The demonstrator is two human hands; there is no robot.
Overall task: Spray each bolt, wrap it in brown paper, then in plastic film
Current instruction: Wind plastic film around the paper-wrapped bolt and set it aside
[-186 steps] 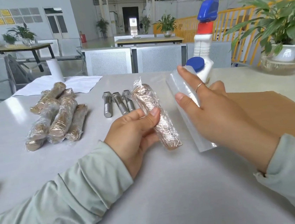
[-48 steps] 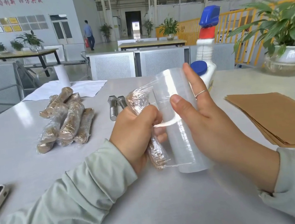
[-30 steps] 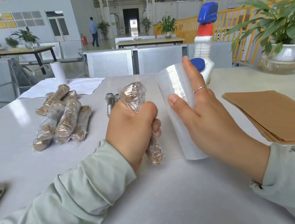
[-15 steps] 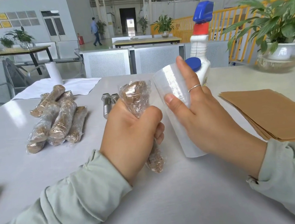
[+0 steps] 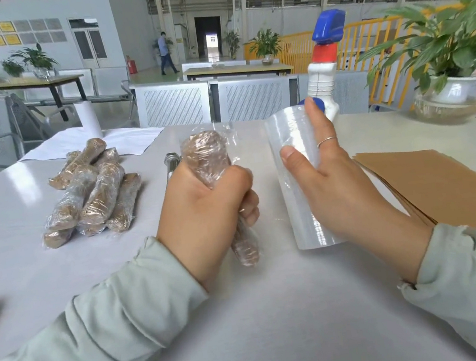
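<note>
- Left hand gripped a film-wrapped bolt, right hand held the film roll.
- Finished pile sat left of the bolt, one bare bolt visible behind it.

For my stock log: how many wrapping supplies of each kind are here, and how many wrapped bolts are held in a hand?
Clear film roll, in right hand: 1
Spray bottle: 1
Brown paper stack: 1
Wrapped bolt, in left hand: 1
Total: 4
</note>
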